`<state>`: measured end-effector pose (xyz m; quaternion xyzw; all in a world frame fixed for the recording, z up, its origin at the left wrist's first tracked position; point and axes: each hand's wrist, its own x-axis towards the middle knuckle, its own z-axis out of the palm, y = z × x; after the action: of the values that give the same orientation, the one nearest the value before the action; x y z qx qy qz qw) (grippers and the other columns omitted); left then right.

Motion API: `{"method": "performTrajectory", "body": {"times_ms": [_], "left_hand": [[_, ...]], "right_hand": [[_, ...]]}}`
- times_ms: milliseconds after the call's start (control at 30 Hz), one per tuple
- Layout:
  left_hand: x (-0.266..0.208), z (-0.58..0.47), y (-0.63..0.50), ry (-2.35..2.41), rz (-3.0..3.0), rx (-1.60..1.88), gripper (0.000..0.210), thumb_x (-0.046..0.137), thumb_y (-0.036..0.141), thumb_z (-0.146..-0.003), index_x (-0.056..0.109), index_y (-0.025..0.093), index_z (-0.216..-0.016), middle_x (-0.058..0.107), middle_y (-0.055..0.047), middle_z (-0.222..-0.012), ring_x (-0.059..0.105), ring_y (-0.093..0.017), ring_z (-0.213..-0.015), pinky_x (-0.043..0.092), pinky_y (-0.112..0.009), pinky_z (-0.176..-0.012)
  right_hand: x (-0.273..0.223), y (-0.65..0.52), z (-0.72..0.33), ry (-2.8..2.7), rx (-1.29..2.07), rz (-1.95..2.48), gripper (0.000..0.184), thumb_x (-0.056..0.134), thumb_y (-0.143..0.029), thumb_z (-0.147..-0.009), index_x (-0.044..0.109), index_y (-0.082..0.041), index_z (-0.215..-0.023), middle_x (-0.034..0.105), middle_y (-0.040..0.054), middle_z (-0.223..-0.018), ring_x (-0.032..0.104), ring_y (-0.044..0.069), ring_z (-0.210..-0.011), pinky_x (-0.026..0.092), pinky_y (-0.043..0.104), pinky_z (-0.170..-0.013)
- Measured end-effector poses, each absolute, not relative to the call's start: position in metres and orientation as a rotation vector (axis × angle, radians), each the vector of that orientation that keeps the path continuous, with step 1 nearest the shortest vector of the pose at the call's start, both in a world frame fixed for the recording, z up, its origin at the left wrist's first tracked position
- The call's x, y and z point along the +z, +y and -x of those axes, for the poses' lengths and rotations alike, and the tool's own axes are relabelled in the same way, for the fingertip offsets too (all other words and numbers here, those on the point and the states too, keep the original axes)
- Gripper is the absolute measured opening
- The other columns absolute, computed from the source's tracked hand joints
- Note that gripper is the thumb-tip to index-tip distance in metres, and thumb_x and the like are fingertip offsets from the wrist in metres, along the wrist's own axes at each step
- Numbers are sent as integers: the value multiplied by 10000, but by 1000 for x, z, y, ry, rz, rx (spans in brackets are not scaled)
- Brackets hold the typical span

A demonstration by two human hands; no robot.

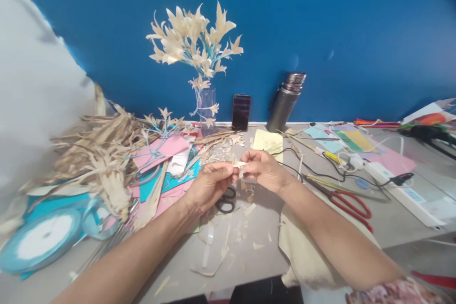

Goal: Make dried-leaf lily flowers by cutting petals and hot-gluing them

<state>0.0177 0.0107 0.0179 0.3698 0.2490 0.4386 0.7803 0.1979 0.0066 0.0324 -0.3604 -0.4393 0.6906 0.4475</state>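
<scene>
Over the middle of the table, my left hand (212, 181) pinches one end of a small pale strip of corn husk (238, 164). My right hand (263, 169) has its fingertips closed on the same strip, close against the left ones. Part of the strip is hidden by the fingers. Under the hands lie black-handled scissors (226, 200), their blades mostly covered by my left hand. Husk scraps (249, 209) are scattered on the tabletop around them. Behind stands a clear vase (207, 104) with cream husk flowers (194, 33) on blue stems.
Dried corn husks (103, 152) are heaped at left, near a roll of blue ribbon (46, 235). A phone (241, 113) and a thermos (287, 102) lean against the blue wall. Red-handled scissors (351, 204), a power strip (402, 194) and cables lie at right.
</scene>
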Motion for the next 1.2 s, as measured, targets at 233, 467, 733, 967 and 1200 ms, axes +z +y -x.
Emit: {"method": "performTrajectory", "body": {"times_ms": [233, 467, 733, 967, 1200], "left_hand": [[20, -16, 15, 532, -733, 987, 176, 864, 217, -618, 750, 96, -674, 690, -55, -687, 607, -115, -608, 490, -241, -633], [17, -15, 16, 555, -892, 983, 196, 849, 293, -657, 764, 120, -695, 690, -59, -658, 606, -130, -625, 489, -251, -643], [23, -7, 9, 567, -1455, 798, 240, 705, 345, -833, 746, 132, -730, 667, -50, -700, 581, -137, -642, 461, -252, -619], [24, -9, 8, 591, -1771, 821, 189, 670, 300, -865, 788, 158, -823, 694, -58, -758, 608, -145, -685, 469, -250, -657], [24, -8, 10, 596, -1712, 862, 185, 674, 283, -865, 797, 155, -814, 685, -54, -727, 606, -140, -655, 470, -241, -630]], "right_hand": [[38, 6, -205, -1093, 1682, 809, 284, 806, -312, -652, 627, -193, -837, 612, -2, -760, 501, 99, -606, 368, 218, -530], [29, 7, -201, -1232, 1474, 984, 315, 848, -315, -640, 637, -180, -831, 617, -27, -702, 493, 75, -536, 389, 212, -515], [49, 6, -219, -1384, 1201, 976, 282, 825, -341, -699, 663, -178, -863, 630, -12, -758, 505, 80, -571, 425, 221, -539], [68, -14, -224, -1784, 1038, 1052, 142, 757, -278, -779, 688, -176, -851, 671, 19, -835, 561, 109, -648, 465, 241, -599], [73, -17, -223, -1860, 899, 1082, 80, 722, -227, -782, 682, -175, -828, 680, 15, -799, 572, 110, -632, 466, 245, -604]]}}
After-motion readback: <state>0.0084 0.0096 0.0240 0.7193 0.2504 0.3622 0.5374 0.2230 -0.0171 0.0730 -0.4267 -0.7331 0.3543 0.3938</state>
